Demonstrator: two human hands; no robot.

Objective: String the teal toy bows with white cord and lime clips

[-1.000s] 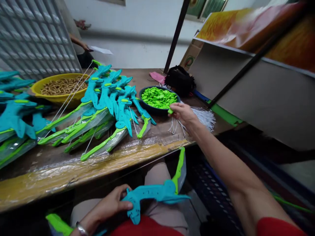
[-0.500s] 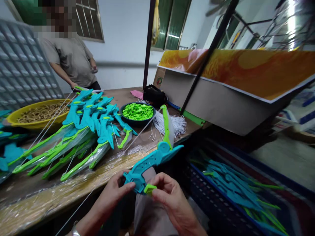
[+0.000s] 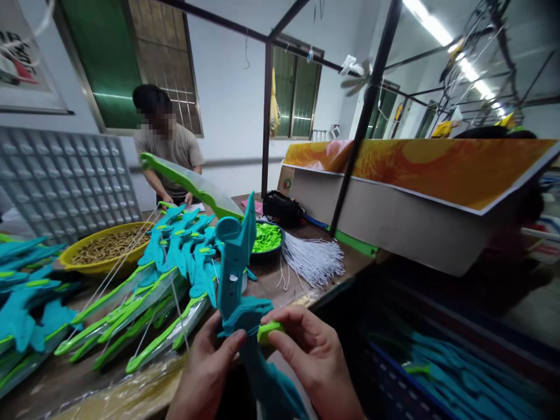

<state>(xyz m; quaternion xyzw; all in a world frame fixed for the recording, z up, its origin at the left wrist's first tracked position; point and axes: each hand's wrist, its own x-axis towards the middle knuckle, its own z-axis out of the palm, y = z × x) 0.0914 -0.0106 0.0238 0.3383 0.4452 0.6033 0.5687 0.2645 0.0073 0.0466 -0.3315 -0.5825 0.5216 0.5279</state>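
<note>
A blue toy bow (image 3: pixel 231 277) stands upright before me, its green limb (image 3: pixel 192 185) slanting up to the left over the table. My left hand (image 3: pixel 203 364) is closed on its blue grip section, thumb on the near side. In my right hand (image 3: pixel 312 356), a small bright green plastic piece (image 3: pixel 270 331) is pinched between thumb and fingers, right beside the grip. Whether the piece touches the bow, I cannot tell. The bow's lower end runs down between my wrists and is partly hidden.
Similar toy bows (image 3: pixel 164 251) lie stacked at left, near a yellow basin (image 3: pixel 94 268) of tan rings. Behind the bow sits a dark bowl (image 3: pixel 268 256) of green pieces, beside white strings (image 3: pixel 312 256). A blue crate (image 3: pixel 389 373) holds blue parts at right. A person (image 3: pixel 175 146) stands across the table.
The bow has turned from slanting right to upright, its upper limb now pointing left. My right hand keeps the green piece near the grip. My view has tilted up.
</note>
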